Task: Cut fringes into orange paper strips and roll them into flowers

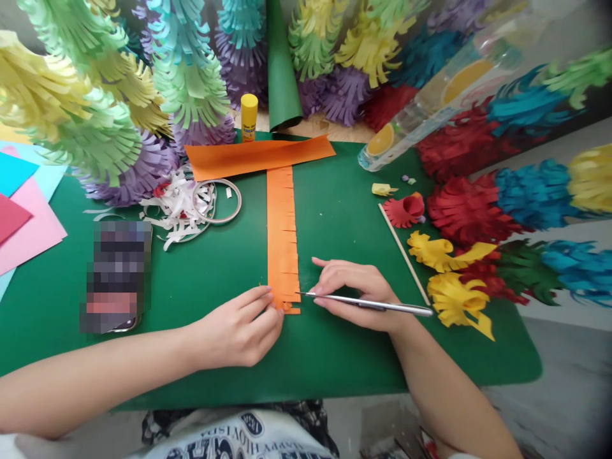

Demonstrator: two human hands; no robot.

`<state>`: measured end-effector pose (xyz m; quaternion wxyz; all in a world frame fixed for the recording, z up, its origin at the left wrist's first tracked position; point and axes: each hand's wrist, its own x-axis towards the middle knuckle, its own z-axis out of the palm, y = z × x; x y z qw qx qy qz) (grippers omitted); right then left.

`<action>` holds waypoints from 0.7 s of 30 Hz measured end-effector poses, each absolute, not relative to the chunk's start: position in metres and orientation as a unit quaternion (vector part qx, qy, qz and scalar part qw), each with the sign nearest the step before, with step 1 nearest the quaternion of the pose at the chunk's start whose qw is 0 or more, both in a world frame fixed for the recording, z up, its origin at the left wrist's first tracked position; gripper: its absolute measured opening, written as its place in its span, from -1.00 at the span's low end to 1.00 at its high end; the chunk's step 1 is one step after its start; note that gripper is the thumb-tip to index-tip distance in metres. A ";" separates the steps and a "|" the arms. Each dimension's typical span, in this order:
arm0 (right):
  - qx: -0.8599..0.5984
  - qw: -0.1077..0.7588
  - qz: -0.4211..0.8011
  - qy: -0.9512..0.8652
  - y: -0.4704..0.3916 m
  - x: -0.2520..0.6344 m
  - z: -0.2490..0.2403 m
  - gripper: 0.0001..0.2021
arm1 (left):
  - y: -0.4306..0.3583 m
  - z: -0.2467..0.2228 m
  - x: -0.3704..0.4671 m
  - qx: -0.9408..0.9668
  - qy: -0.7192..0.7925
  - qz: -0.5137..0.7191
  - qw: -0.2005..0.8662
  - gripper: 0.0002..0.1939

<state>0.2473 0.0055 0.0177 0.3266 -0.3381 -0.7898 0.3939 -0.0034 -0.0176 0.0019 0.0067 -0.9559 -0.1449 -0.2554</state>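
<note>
An orange paper strip (280, 229) lies lengthwise on the green table (220, 255), with short slits along its right edge. My left hand (251, 325) is closed on the strip's lower left end, fingertips pinched at its edge. From the right, my right hand (356, 293) grips a slim silver craft knife (382, 305), its thin tip touching the strip's right edge close to the lower end. Across the strip's far end lies a second orange piece (258, 157), uncut along its visible edges.
A glue stick (249, 118), tape ring (238, 203) and white paper scraps (179, 207) lie beyond my left hand. A phone (117, 274) is left. At right are a thin stick (404, 254), yellow curls (459, 299) and a clear bottle (430, 95). Fringed paper garlands (191, 83) hang behind.
</note>
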 end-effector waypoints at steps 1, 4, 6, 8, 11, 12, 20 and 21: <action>-0.346 0.335 0.390 -0.785 0.006 0.248 0.018 -0.88 | -0.017 0.002 -0.004 -0.956 -0.145 -0.256 0.009 -0.83; -0.386 0.371 0.371 -0.758 0.007 0.249 0.017 -0.92 | -0.015 0.002 -0.004 -0.957 -0.143 -0.252 0.015 -0.83; -0.432 0.388 0.366 -0.728 0.006 0.250 0.016 -0.95 | -0.014 0.001 -0.005 -0.957 -0.143 -0.253 0.018 -0.83; -0.481 0.394 0.378 -0.686 0.004 0.250 0.014 -0.92 | -0.014 0.001 -0.004 -0.955 -0.145 -0.260 0.017 -0.84; -0.495 0.442 0.395 -0.635 0.003 0.247 0.011 -0.80 | -0.014 0.003 -0.002 -0.948 -0.149 -0.280 -0.003 -0.84; -0.484 0.459 0.390 -0.634 0.003 0.246 0.010 -0.78 | -0.014 0.004 -0.001 -0.945 -0.151 -0.290 -0.019 -0.84; -0.337 0.410 0.465 -0.708 0.004 0.230 0.009 -0.64 | -0.015 0.022 0.000 -0.808 -0.291 -0.405 -0.313 -0.75; -0.346 0.405 0.463 -0.708 0.002 0.226 0.009 -0.65 | -0.014 0.023 0.000 -0.773 -0.315 -0.421 -0.355 -0.76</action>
